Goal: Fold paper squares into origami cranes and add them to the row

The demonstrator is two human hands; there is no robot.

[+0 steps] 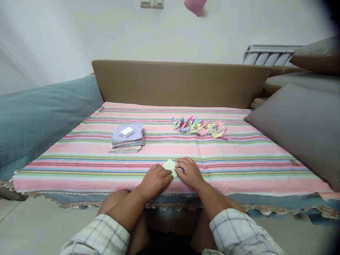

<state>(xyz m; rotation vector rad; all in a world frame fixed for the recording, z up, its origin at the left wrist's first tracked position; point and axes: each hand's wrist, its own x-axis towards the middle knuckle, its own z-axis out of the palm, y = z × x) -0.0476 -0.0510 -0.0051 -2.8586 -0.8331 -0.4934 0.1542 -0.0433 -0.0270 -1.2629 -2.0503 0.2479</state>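
Observation:
A small pale green piece of origami paper (169,165), with a corner pointing away from me, lies on the striped cloth near the front edge. My left hand (157,179) holds its left side, fingers curled and pressed on it. On the right side, my right hand (188,171) grips it with thumb and bent fingers. The fingers cover both side corners, so the folds there are hidden. Beyond my right hand sits a cluster of folded paper cranes (199,127) in several colours.
A stack of coloured paper squares (127,145) stands at the left with a white charger plug (126,132) on top. The pink striped cloth (79,156) covers the seat. Grey cushions (294,120) lie at the right, and a brown backrest (180,83) runs behind.

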